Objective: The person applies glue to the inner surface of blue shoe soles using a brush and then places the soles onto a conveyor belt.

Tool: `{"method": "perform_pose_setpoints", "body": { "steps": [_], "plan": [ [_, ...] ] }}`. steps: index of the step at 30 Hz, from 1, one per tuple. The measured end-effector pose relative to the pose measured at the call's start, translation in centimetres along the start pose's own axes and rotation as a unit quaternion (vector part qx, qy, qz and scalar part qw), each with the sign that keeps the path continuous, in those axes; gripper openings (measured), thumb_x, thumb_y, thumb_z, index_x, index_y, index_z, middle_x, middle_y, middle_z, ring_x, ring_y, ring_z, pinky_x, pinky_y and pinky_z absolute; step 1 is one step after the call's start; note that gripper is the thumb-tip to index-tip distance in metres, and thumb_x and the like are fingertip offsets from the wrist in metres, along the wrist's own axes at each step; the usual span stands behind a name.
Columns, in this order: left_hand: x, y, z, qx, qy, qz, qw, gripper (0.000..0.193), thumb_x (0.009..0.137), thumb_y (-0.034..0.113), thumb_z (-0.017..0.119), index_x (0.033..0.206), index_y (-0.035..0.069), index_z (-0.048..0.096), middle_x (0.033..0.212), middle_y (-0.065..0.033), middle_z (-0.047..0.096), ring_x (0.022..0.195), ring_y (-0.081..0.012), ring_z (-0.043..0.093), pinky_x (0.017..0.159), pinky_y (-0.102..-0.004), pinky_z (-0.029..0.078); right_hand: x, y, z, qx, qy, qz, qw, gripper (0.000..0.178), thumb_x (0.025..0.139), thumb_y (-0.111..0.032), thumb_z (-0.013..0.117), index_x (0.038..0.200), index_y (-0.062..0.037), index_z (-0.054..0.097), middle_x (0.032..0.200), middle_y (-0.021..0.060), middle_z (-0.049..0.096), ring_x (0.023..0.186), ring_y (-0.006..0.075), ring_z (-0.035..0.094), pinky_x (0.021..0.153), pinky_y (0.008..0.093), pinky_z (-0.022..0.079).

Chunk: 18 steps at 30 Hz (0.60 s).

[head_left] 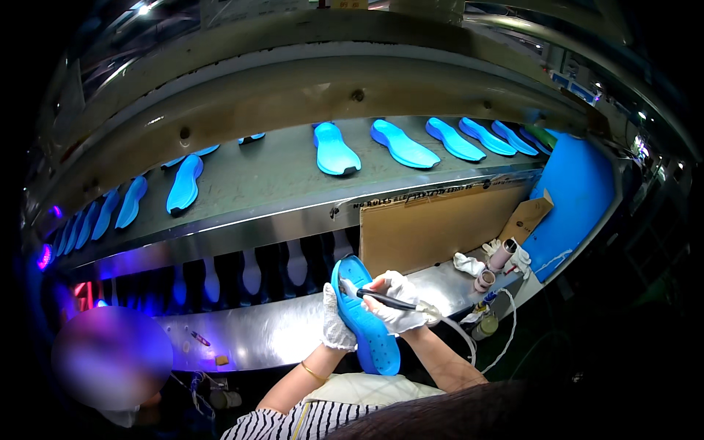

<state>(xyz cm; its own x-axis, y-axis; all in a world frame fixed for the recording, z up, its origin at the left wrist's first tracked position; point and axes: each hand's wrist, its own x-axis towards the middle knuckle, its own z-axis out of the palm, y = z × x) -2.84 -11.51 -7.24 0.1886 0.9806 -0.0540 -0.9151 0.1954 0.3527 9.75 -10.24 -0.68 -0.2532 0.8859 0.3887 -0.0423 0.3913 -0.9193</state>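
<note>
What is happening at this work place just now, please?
A person in white gloves is working on a blue shoe sole. The left hand holds it by its left edge, while the right hand holds a black-handled tool with its pale tip at the sole's far end; whether it touches is hard to tell. Beyond, more blue soles lie spaced out on a dark belt, and a cardboard sheet leans below its edge.

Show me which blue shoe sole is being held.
The blue shoe sole in the gloved left hand, at the tip of the black-handled tool; the bright blue soles on the upper conveyor belt lie unheld.
</note>
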Motion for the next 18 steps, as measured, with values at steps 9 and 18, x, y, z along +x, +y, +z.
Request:
{"method": "perform_pose_setpoints", "body": {
  "steps": [9,18],
  "plan": [
    [-1.0,2.0,0.0,0.084,0.009,-0.009,0.996,0.088,0.078,0.072,0.042,0.131,0.002,0.038,0.123,-0.0171,0.050,0.108,-0.0298,0.053,0.096,-0.0418,0.043,-2.4,1.4,0.5,-0.036,-0.091,-0.018,0.995,0.019,0.076,0.005,0.065,0.090,-0.0030,0.054,0.080,0.0051,0.060,0.067,0.0092,0.058,0.062,0.0228,0.048],
    [-2.3,4.0,1.1,0.125,0.015,-0.061,0.990,0.089,0.080,0.073,0.033,0.132,0.001,0.037,0.127,-0.0185,0.048,0.114,-0.0323,0.050,0.098,-0.0442,0.040,-4.9,0.8,0.8,-0.035,-0.109,-0.060,0.992,0.018,0.073,0.005,0.068,0.085,-0.0031,0.058,0.082,0.0069,0.062,0.068,0.0114,0.058,0.063,0.0241,0.048]
  ]
}}
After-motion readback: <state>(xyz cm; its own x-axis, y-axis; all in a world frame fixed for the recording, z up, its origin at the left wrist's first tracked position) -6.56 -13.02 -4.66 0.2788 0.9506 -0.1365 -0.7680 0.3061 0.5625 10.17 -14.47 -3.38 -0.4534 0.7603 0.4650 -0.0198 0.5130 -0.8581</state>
